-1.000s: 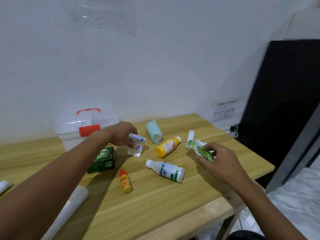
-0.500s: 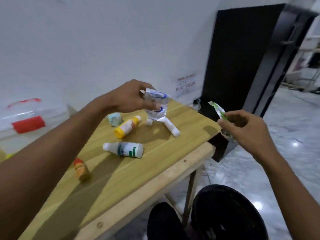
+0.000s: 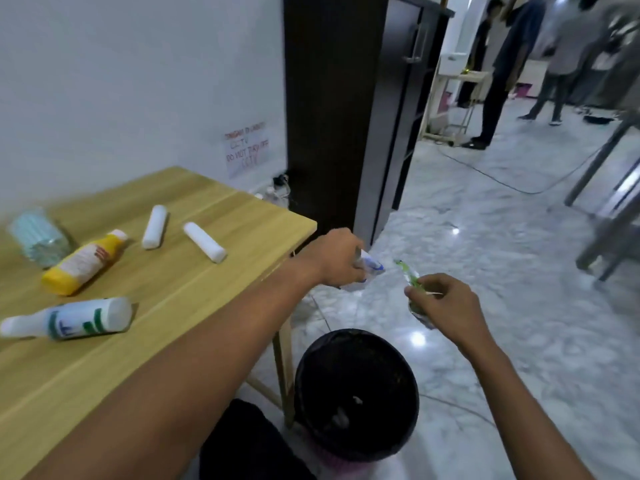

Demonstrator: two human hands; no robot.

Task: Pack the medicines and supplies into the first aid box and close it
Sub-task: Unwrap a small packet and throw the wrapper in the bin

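Head view, hands: left hand (image 3: 341, 259) curled round a blue-and-white packet (image 3: 373, 268); right hand (image 3: 446, 303) pinches a green packet (image 3: 410, 278); the two hands are near each other but not touching, both held out past the table (image 3: 194, 289) edge
Head view, under the hands: a black bin (image 3: 356, 393) stands on the floor (image 3: 502, 237), just below and nearer the body than both hands
Head view, task's things: left of the left hand lie two white rolls (image 3: 156, 227), a yellow bottle (image 3: 85, 261), a white bottle (image 3: 72, 322) and a mask pack (image 3: 36, 242), all on the table; the first aid box is out of view
Risk: if either packet has contents, letting go here would likely lose a supply to the bin; light foil may also flutter past the rim onto the floor
Surface: pale wood table, smooth; the round bottles lie on their sides and could roll if knocked
Room: white wall (image 3: 138, 81) with a handwritten notice (image 3: 246, 152), a dark cabinet (image 3: 343, 98) beyond the hands, glossy marble floor, people (image 3: 502, 71) standing far off
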